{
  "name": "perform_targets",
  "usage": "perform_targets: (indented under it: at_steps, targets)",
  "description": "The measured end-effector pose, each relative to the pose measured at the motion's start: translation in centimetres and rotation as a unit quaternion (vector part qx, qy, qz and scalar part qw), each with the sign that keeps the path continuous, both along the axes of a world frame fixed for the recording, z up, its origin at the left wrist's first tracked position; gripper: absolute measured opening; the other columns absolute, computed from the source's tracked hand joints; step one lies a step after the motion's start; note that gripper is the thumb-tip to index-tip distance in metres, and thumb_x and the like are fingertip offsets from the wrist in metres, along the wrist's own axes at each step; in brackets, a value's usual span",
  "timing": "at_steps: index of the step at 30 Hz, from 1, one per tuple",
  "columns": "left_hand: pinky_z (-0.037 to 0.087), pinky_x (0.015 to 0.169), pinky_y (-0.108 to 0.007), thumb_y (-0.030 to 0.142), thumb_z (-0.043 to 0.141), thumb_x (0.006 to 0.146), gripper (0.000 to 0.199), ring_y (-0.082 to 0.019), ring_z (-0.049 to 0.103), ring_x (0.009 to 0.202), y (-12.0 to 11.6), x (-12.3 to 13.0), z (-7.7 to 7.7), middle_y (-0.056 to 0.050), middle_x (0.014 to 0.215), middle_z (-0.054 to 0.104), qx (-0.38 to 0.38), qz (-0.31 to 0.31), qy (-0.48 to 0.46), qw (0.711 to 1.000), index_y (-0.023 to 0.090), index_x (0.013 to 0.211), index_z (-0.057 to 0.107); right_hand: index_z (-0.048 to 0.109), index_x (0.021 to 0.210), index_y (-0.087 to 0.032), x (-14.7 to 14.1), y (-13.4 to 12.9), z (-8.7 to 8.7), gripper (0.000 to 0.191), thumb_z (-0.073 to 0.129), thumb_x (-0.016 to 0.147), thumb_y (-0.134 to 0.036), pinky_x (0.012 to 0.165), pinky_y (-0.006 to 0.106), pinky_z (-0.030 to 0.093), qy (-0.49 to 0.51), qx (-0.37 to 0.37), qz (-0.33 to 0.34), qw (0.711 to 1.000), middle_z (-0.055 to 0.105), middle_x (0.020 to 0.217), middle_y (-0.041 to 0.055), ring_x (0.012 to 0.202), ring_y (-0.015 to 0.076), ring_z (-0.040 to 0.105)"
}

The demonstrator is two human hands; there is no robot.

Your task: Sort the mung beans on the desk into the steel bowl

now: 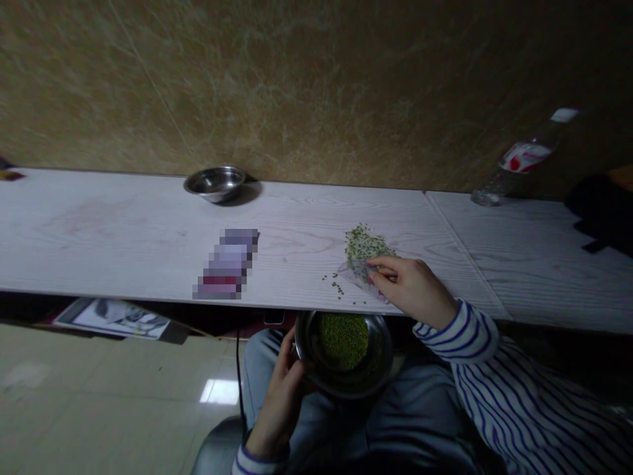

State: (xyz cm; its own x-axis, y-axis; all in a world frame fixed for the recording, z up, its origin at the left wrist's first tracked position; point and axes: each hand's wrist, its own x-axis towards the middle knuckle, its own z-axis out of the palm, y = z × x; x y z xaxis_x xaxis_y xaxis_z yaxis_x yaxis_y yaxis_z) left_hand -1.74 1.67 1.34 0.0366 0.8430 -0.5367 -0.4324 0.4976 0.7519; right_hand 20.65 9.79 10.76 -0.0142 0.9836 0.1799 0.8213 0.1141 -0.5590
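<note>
My left hand (284, 389) grips the left rim of a metal bowl (383, 359), held at the table's front edge above my lap. Small green beans (345, 341), which look like mung beans, cover its bottom. On the table, my right hand (403, 284) has thumb and fingers pinched on a thin clear plastic piece (356, 272); whether it is a bag or a sheet I cannot tell. A patch of loose green beans (364, 243) lies just beyond the plastic. Several stray beans (339, 287) are scattered to its left.
A second metal bowl (215, 185) stands by the wall at the back left. Left of the beans lies a blurred-out flat object (227, 264). A plastic bottle (524, 158) stands at the back right, near a dark cloth-like item (603, 211). Papers (119, 316) sit under the tabletop (99, 231).
</note>
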Motion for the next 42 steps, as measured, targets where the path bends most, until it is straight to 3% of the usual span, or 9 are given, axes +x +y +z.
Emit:
perform_targets:
  at_steps: [4, 9, 13, 17, 25, 34, 39, 42]
  targets:
    - [0.051, 0.061, -0.029, 0.022, 0.064, 0.063, 0.076, -0.026, 0.062, 0.093, 0.1, -0.3, 0.2, -0.011, 0.125, 0.063, 0.003, 0.013, -0.006, 1.0, 0.024, 0.138, 0.048, 0.073, 0.107, -0.019, -0.1, 0.8, 0.5, 0.028, 0.057, 0.085, -0.024, 0.069, 0.03, 0.055, 0.021, 0.007, 0.014, 1.0, 0.077, 0.081, 0.004, 0.071, 0.0182, 0.071]
    - [0.051, 0.065, -0.031, 0.023, 0.065, 0.065, 0.076, -0.027, 0.061, 0.098, 0.1, -0.8, 0.2, -0.01, 0.127, 0.062, 0.004, 0.013, -0.011, 1.0, 0.026, 0.138, 0.047, 0.073, 0.105, -0.018, -2.4, 5.2, 1.6, 0.025, 0.058, 0.085, -0.019, 0.083, 0.033, 0.052, 0.009, 0.009, 0.108, 0.994, 0.075, 0.103, 0.0076, 0.089, 0.0192, 0.069]
    - [0.052, 0.069, -0.034, 0.02, 0.064, 0.063, 0.078, -0.026, 0.06, 0.097, 0.1, -1.2, -0.1, -0.01, 0.125, 0.063, -0.005, 0.009, -0.02, 1.0, 0.026, 0.139, 0.047, 0.072, 0.108, -0.015, -4.0, 9.4, 1.9, 0.027, 0.058, 0.085, -0.015, 0.077, 0.029, 0.051, 0.026, -0.06, 0.184, 0.981, 0.075, 0.099, 0.0088, 0.082, 0.0168, 0.067]
    - [0.051, 0.072, -0.036, 0.02, 0.063, 0.062, 0.077, -0.026, 0.06, 0.095, 0.1, -1.4, -0.3, -0.01, 0.125, 0.063, -0.013, 0.001, -0.019, 1.0, 0.027, 0.137, 0.047, 0.069, 0.11, -0.013, -4.2, 11.4, 1.2, 0.028, 0.056, 0.086, -0.013, 0.07, 0.028, 0.05, 0.044, -0.158, 0.244, 0.956, 0.075, 0.089, 0.0087, 0.074, 0.0154, 0.065]
    - [0.049, 0.065, -0.031, 0.021, 0.064, 0.065, 0.078, -0.025, 0.058, 0.095, 0.2, -1.0, -0.3, -0.009, 0.127, 0.061, -0.004, -0.013, -0.037, 0.999, 0.027, 0.14, 0.043, 0.071, 0.106, -0.014, -3.4, 9.7, 0.8, 0.025, 0.057, 0.085, -0.016, 0.067, 0.026, 0.05, 0.082, -0.237, 0.309, 0.917, 0.075, 0.086, 0.0069, 0.073, 0.0143, 0.066]
    - [0.05, 0.067, -0.03, 0.019, 0.065, 0.063, 0.073, -0.023, 0.06, 0.094, 0.1, -0.4, 0.0, -0.007, 0.129, 0.061, -0.004, 0.001, -0.039, 0.999, 0.028, 0.135, 0.051, 0.07, 0.106, -0.01, -3.0, 7.8, 1.3, 0.025, 0.057, 0.085, -0.016, 0.073, 0.029, 0.051, 0.071, -0.25, 0.347, 0.901, 0.075, 0.087, 0.0084, 0.077, 0.0151, 0.066]
    - [0.05, 0.065, -0.028, 0.021, 0.067, 0.062, 0.074, -0.022, 0.061, 0.092, 0.0, -0.2, 0.6, -0.007, 0.126, 0.063, -0.003, 0.005, -0.032, 0.999, 0.028, 0.134, 0.052, 0.07, 0.106, -0.01, -2.4, 6.6, 1.1, 0.025, 0.057, 0.085, -0.018, 0.07, 0.028, 0.052, 0.098, -0.256, 0.336, 0.901, 0.075, 0.086, 0.0083, 0.073, 0.0141, 0.066]
    - [0.05, 0.063, -0.029, 0.022, 0.067, 0.061, 0.077, -0.023, 0.061, 0.088, 0.1, 0.0, 0.7, -0.009, 0.118, 0.066, 0.004, 0.001, -0.031, 1.0, 0.025, 0.136, 0.051, 0.07, 0.108, -0.011, -1.8, 5.7, 1.1, 0.027, 0.057, 0.085, -0.018, 0.065, 0.026, 0.051, 0.113, -0.235, 0.299, 0.918, 0.075, 0.085, 0.0084, 0.07, 0.0132, 0.065]
